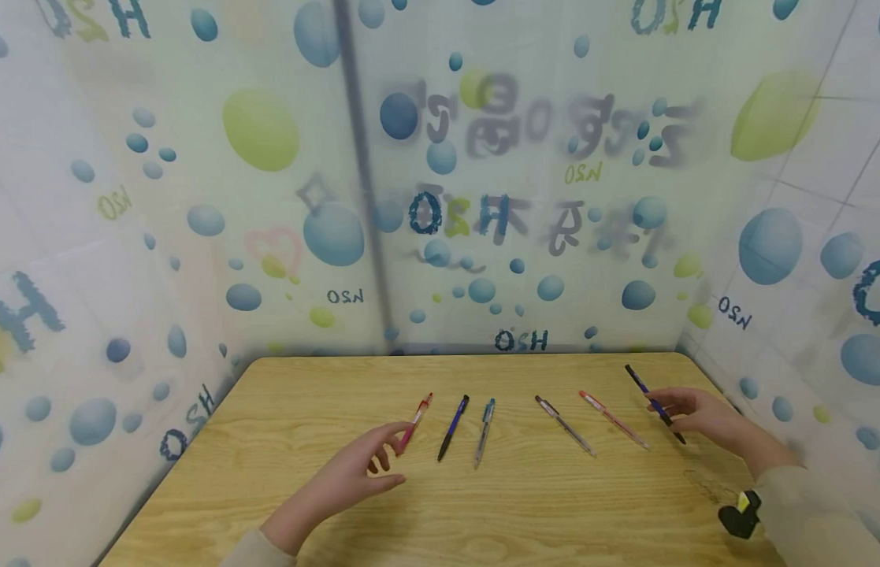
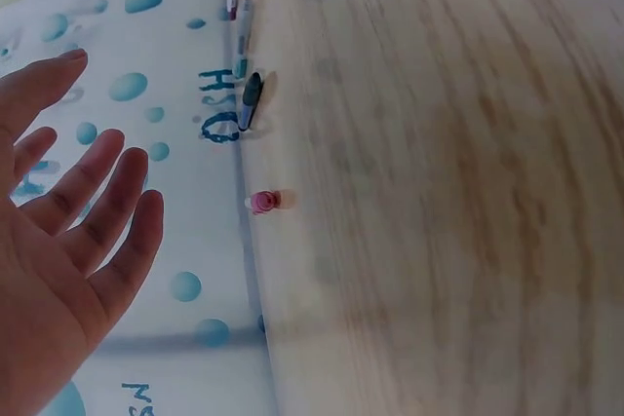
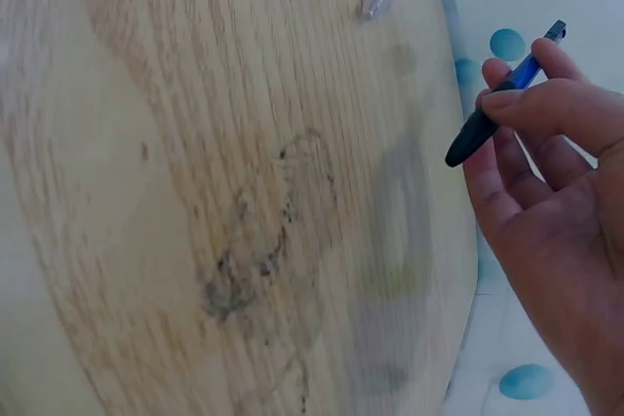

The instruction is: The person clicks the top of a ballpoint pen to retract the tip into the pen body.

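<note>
My right hand (image 1: 702, 413) pinches a blue pen with black ends (image 1: 655, 402) between thumb and fingers at the table's right side. In the right wrist view the pen (image 3: 512, 94) slants across the fingertips, above the wood. My left hand (image 1: 358, 468), fingers spread and loosely bent, holds nothing. Its fingertips overlap the lower part of a red pen (image 1: 418, 417) in the head view. The left wrist view shows that hand (image 2: 73, 241) raised, apart from the red pen (image 2: 263, 202) on the table.
Lying on the wooden table (image 1: 525, 512) are another blue-black pen (image 1: 453, 429), a clear pen with blue cap (image 1: 485, 433), a dark-capped clear pen (image 1: 566, 425) and a pink-red pen (image 1: 615, 421). A black and yellow object (image 1: 740, 516) sits by the right sleeve. Patterned curtains (image 1: 447, 276) surround the table.
</note>
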Demonstrator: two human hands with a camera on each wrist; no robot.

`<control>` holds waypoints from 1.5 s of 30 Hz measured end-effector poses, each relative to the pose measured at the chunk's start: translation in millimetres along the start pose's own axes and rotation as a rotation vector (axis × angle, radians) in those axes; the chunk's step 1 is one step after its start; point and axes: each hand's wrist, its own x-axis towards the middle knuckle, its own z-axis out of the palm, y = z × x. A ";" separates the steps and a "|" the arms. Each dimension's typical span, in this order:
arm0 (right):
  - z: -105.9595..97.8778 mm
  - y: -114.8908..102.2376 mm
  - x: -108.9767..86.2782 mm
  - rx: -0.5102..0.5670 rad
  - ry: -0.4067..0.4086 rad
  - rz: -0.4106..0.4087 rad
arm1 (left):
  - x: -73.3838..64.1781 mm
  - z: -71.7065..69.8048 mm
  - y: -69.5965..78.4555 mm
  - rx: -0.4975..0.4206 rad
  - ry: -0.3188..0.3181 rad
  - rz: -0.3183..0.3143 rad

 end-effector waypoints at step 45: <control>-5.6 19.4 8.3 -0.285 0.011 0.092 | 12.0 -5.3 -11.5 0.055 -0.007 -0.021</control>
